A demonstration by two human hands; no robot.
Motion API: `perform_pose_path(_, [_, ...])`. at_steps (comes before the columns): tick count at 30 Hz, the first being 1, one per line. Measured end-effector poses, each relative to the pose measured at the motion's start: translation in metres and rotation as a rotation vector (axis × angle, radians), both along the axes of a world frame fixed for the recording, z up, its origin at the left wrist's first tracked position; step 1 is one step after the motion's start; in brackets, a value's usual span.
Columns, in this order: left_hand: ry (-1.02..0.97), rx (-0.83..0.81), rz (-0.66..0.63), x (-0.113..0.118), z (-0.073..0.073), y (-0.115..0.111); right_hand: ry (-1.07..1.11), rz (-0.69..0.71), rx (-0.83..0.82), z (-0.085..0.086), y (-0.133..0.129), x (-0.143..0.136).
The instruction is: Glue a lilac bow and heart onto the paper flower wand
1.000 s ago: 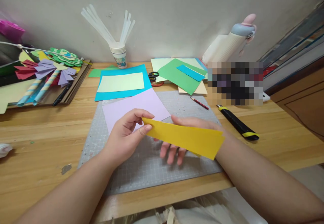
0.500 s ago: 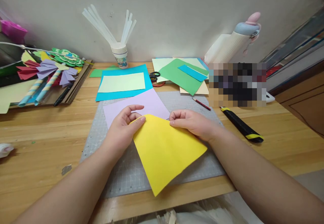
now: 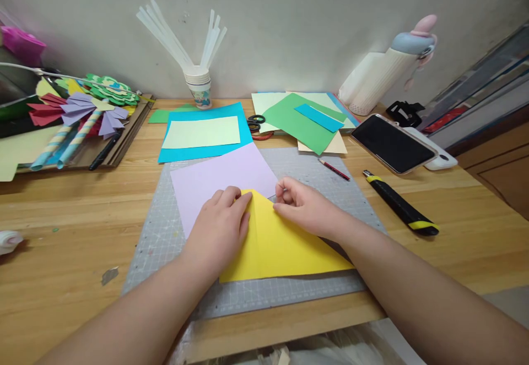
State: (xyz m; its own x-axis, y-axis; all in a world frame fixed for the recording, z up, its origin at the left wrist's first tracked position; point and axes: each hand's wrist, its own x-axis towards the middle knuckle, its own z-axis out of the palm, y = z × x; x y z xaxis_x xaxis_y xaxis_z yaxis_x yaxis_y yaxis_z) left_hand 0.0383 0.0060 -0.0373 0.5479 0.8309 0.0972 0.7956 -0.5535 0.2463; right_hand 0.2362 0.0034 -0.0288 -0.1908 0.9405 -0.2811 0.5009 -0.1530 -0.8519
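Yellow paper [image 3: 289,249] lies over the grey cutting mat [image 3: 161,233], with a faint crease running down its left part. My left hand [image 3: 223,222] is closed on the paper's upper left edge, fingertips near its top corner. My right hand [image 3: 303,205] pinches the upper right edge between thumb and curled fingers. The right side of the sheet is a little raised, with shadow beneath. Behind both hands a lilac sheet [image 3: 223,175] lies on the mat, partly hidden by my left hand.
Beyond the mat are blue paper [image 3: 165,153], scissors [image 3: 255,123], green paper [image 3: 289,117] and a cup of straws [image 3: 200,92]. A pencil [image 3: 334,169], cutter [image 3: 400,205], phone [image 3: 394,143] and bottle [image 3: 384,67] stand or lie right. Paper flowers [image 3: 78,112] lie left.
The yellow paper has been lowered onto the mat and turned, its bottom corner swinging left. My left hand has rolled over onto it, palm down. The view has shifted slightly.
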Motion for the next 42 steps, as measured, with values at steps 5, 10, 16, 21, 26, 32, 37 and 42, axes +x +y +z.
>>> perform_pose_path(5, [0.068,0.045,-0.004,0.000,-0.001,0.000,0.092,0.150,-0.129,0.006,0.026,-0.004])
perform_pose_path(10, [0.069,0.038,-0.018,-0.001,-0.002,0.002,0.021,0.176,-0.138,0.008,0.049,-0.014])
perform_pose_path(16, [0.117,0.052,0.008,0.002,-0.003,0.001,-0.148,0.170,0.070,-0.003,0.052,-0.024])
perform_pose_path(21, [0.153,0.058,0.008,0.006,-0.002,0.001,-0.264,0.193,0.243,-0.008,0.051,-0.028])
perform_pose_path(26, [0.159,0.051,0.019,0.007,-0.002,0.001,-0.219,0.173,0.154,-0.004,0.052,-0.029])
perform_pose_path(32, [-0.023,-0.010,0.053,0.002,-0.004,0.002,-0.053,0.326,-0.151,0.013,0.041,-0.008])
perform_pose_path(37, [-0.262,-0.076,-0.048,-0.001,0.012,0.003,0.049,0.607,-0.053,0.029,0.026,0.006])
perform_pose_path(42, [-0.590,-0.703,-0.047,-0.007,0.028,0.005,0.396,0.494,-0.208,0.046,0.025,0.027])
